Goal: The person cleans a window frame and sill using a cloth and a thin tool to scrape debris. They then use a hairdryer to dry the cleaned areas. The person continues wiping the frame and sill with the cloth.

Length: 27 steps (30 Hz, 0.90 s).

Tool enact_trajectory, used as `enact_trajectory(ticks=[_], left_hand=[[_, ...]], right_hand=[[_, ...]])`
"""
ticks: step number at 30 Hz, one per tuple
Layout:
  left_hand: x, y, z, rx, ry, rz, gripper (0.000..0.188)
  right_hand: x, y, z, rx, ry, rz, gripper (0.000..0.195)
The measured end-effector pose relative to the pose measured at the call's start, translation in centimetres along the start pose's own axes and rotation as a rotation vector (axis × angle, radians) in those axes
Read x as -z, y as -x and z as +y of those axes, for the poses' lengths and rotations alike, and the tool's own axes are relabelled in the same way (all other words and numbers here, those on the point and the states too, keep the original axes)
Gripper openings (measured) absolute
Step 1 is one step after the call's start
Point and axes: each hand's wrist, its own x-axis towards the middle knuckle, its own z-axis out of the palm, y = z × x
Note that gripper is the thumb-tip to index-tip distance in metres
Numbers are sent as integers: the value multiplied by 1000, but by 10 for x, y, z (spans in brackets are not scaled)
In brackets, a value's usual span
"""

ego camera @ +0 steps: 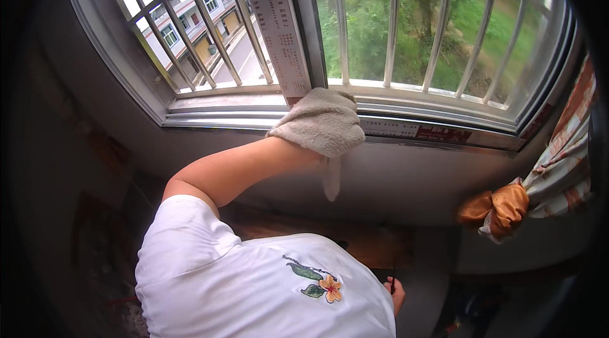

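A beige terry cloth (323, 121) wraps my left hand, whose fingers are hidden; only the wrist (307, 148) shows below it. Through the cloth, this hand presses at the lower end of the window's metal middle upright (309, 28), where it meets the bottom frame. One end of the cloth hangs down beneath the wrist. At the lower right, my right hand (397, 296) is partly hidden behind my white shirt (257, 290). Its fingers are closed around a thin dark object (393, 284), too small to identify.
Metal bars (392, 24) stand outside the glass. The aluminium sill track (228, 119) runs below, and printed protective film (390, 128) covers part of the frame. A patterned curtain (554, 162) tied with orange fabric (509, 204) hangs at right. A brown wooden surface (380, 245) lies below the window.
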Motion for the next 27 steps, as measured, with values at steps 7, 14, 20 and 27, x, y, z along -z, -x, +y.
enact_trajectory(ticks=[7,14,20,27], left_hand=[[26,63,-76,178,-270,571,23],[3,24,-45,66,-560,196,10],[-16,25,-23,43,-359,243,8],[-19,15,10,344,-294,-59,8]], right_hand=[[-2,-41,-38,237,59,16,24],[-14,-30,-24,205,60,-100,25],[7,-22,-17,162,99,-88,25],[17,-33,-18,175,47,-20,22]])
